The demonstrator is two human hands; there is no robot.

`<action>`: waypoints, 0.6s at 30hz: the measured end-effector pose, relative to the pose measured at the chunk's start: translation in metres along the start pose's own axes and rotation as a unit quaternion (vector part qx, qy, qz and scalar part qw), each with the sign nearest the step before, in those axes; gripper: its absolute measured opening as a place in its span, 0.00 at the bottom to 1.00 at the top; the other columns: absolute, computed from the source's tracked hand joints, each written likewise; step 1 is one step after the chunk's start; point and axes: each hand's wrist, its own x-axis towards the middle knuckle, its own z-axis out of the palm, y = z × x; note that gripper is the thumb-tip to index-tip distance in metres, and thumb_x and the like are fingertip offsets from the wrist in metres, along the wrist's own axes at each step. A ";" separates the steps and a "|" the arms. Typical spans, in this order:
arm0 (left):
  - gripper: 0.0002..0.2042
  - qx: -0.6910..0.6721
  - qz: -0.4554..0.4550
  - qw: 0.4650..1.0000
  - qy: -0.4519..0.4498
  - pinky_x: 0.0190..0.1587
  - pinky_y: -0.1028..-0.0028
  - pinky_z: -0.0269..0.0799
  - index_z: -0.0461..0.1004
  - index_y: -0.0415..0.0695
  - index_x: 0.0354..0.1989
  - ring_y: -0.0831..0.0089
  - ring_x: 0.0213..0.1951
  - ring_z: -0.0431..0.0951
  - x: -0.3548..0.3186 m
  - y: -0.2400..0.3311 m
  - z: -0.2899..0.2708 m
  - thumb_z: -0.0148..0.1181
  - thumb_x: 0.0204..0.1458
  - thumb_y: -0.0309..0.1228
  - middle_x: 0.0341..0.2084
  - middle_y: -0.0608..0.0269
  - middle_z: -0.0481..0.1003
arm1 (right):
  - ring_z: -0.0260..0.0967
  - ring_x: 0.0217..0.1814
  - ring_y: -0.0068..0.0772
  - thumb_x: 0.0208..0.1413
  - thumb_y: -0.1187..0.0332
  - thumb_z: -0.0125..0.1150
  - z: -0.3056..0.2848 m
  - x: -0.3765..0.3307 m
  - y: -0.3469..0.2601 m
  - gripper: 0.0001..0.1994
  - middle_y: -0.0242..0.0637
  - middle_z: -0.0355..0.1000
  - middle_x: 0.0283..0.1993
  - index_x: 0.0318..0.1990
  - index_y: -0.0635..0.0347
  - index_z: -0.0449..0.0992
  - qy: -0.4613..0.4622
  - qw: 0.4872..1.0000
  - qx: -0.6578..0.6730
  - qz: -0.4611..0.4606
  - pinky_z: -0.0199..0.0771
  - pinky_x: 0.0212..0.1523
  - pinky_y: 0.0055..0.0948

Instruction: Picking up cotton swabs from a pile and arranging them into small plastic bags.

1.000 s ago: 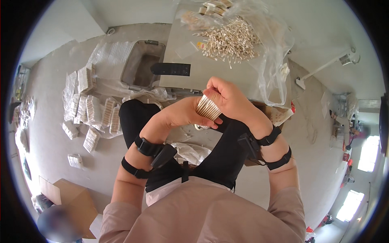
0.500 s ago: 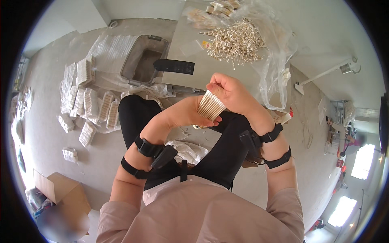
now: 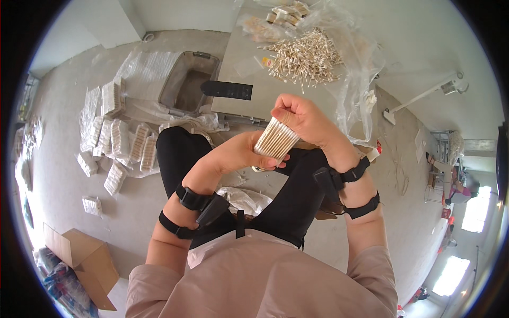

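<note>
A flat bundle of cotton swabs (image 3: 277, 140) with pale wooden sticks and white tips is held between my two hands, over my lap. My left hand (image 3: 245, 150) closes round its lower left side, with the thumb along the lower end. At the upper end, my right hand (image 3: 296, 117) grips the white tips, its fingers curled behind them. Beyond my hands a heap of loose cotton swabs (image 3: 307, 57) lies on a grey table (image 3: 236, 66). Whether the bundle sits in a wrapper, I cannot tell.
A black strap-like piece (image 3: 228, 90) juts over the table's left edge beside a grey plastic bin (image 3: 185, 79). Several white swab packs (image 3: 119, 138) lie on the floor at left. Clear plastic bags (image 3: 352, 100) drape the table's right side. An open cardboard box (image 3: 90, 259) stands lower left.
The bundle has turned slightly and shows more of its broad face, shifting a little left. Both hands keep hold of it. A blurred round shape by the cardboard box has gone from view.
</note>
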 end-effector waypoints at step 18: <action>0.23 -0.104 -0.085 0.988 -0.074 0.55 0.66 0.79 0.66 0.32 0.65 0.59 0.54 0.81 -0.012 0.001 0.002 0.58 0.65 0.31 0.58 0.41 0.74 | 0.61 0.34 0.12 0.70 0.62 0.58 0.002 -0.011 -0.011 0.11 0.21 0.67 0.31 0.38 0.60 0.71 -0.049 0.996 -0.051 -0.056 0.65 0.35 0.18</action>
